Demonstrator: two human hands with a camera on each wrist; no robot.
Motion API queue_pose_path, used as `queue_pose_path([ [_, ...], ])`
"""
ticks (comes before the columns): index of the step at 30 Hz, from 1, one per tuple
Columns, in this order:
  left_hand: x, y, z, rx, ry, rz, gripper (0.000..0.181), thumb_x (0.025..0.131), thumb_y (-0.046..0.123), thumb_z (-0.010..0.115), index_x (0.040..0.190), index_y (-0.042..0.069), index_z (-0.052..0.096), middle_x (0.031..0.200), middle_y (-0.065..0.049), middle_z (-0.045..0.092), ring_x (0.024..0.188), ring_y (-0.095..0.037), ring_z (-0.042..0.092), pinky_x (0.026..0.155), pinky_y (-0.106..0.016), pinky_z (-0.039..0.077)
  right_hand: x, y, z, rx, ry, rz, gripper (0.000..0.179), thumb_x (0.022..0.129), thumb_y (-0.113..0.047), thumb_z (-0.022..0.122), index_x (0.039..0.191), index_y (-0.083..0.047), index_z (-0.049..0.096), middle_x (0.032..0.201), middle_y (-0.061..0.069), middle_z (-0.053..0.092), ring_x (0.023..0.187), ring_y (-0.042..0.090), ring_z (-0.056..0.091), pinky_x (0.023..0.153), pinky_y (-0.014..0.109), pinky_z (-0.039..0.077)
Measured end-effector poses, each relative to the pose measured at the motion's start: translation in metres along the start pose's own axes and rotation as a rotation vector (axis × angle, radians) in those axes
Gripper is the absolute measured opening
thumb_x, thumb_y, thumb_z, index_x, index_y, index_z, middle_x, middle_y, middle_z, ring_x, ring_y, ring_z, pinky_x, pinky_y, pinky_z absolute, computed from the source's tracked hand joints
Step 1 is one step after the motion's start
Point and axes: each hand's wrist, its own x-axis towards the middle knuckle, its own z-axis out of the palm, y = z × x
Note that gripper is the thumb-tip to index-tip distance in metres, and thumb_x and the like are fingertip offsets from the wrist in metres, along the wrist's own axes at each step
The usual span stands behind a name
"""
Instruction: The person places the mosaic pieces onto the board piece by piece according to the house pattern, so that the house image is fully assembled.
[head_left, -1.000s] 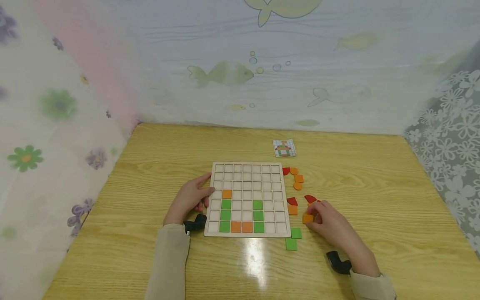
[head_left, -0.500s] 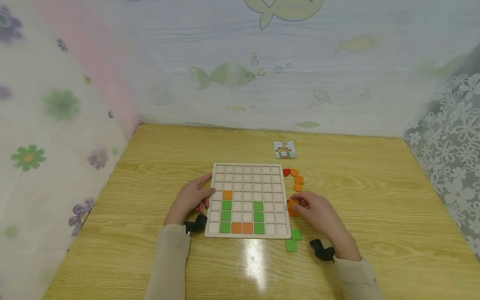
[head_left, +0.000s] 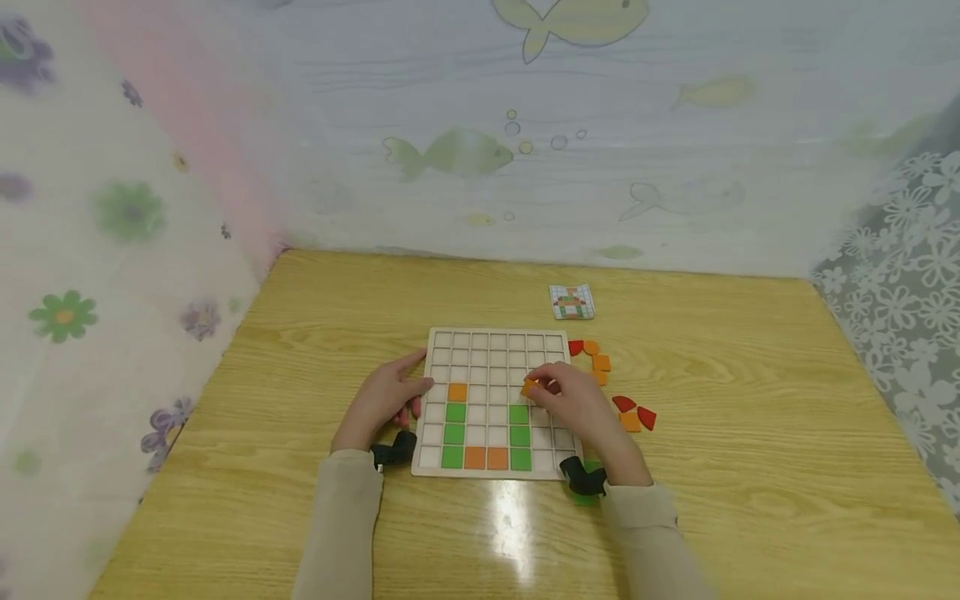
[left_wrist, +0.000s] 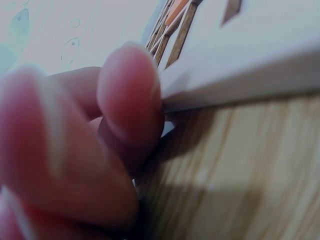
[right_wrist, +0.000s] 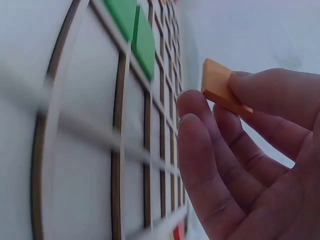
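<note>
A wooden grid board (head_left: 480, 357) lies on the table, with green square tiles (head_left: 455, 434) in two columns, two orange tiles (head_left: 486, 458) between them at the bottom, and an orange tile (head_left: 457, 392) topping the left column. My left hand (head_left: 382, 402) rests against the board's left edge, its thumb at the rim; in the left wrist view its fingertips (left_wrist: 131, 85) are beside the board's side. My right hand (head_left: 583, 404) pinches an orange square tile (right_wrist: 220, 85) between thumb and fingers. It is above the board, near the top of the right green column.
Right of the board lie red quarter-round pieces (head_left: 624, 404), an orange square (head_left: 630, 422), and several red and orange pieces (head_left: 602, 363) further back. Green tiles (head_left: 591, 468) are partly hidden under my right wrist. A small pattern card (head_left: 572, 302) lies behind the board.
My right hand has taken an orange tile from the right of the board and carried it left over the grid. The red piece near that spot is gone from there. My left hand stays put.
</note>
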Motion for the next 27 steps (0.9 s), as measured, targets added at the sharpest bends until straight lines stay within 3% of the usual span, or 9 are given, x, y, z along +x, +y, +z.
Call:
queue_pose_path([
  [12,-0.001,-0.002,-0.005,0.019,-0.003,0.001,0.056,0.084,0.031,0.061,0.134,0.036,0.036,0.059,-0.015,0.058,0.037,-0.018,0.045,0.038,-0.030,0.042,0.026,-0.015,0.028,-0.064,-0.094,-0.040,0.019,0.086,-0.023,0.059,0.103,-0.017,0.066,0.095,-0.005,0.059,0.080,0.012,0.050,0.075,0.029,0.042],
  [27,-0.001,0.000,-0.002,0.002,-0.013,0.012,0.055,0.084,0.031,0.061,0.133,0.037,0.037,0.059,-0.015,0.058,0.036,-0.018,0.046,0.037,-0.031,0.042,0.036,-0.024,0.037,-0.092,-0.134,-0.058,0.018,0.087,-0.020,0.057,0.102,-0.021,0.065,0.091,-0.009,0.059,0.081,0.011,0.050,0.076,0.029,0.042],
])
